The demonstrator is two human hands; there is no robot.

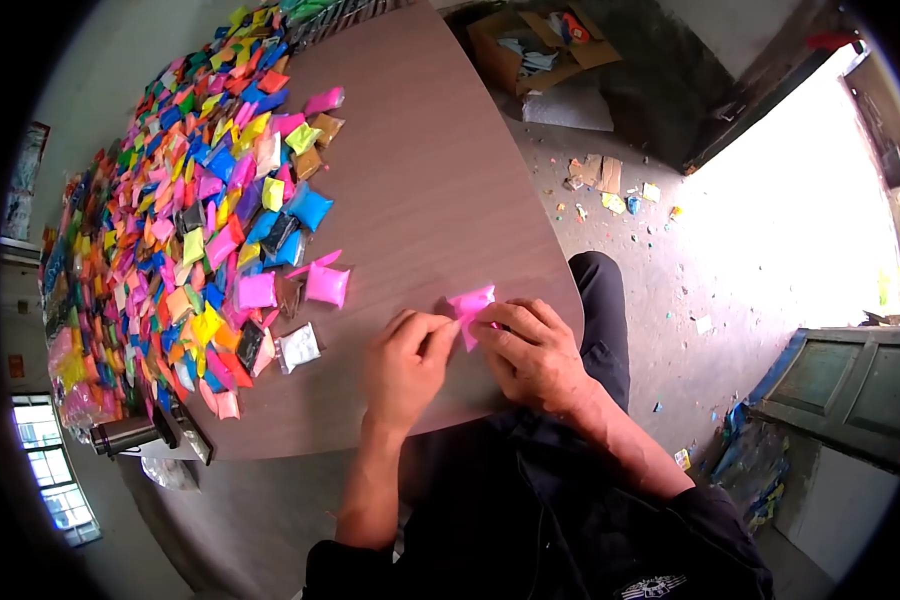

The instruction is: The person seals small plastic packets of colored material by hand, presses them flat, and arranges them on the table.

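A small bright pink packet (472, 302) is between my two hands, just above the brown table near its front right corner. My left hand (408, 362) pinches the packet's left edge with thumb and forefinger. On the other side, my right hand (535, 352) has its fingers closed on the packet and covers part of it. Left of my hands lie a loose pink packet (327, 285) and a white packet (299, 347) in clear wrapping. They sit at the edge of a big heap of colourful packets (205, 200).
The brown table (420, 150) has a rounded right edge beside my knee. A dark object with a metallic body (125, 436) stands at the front left. An open cardboard box (540, 50) is on the floor beyond, with scraps (600, 173) scattered near it.
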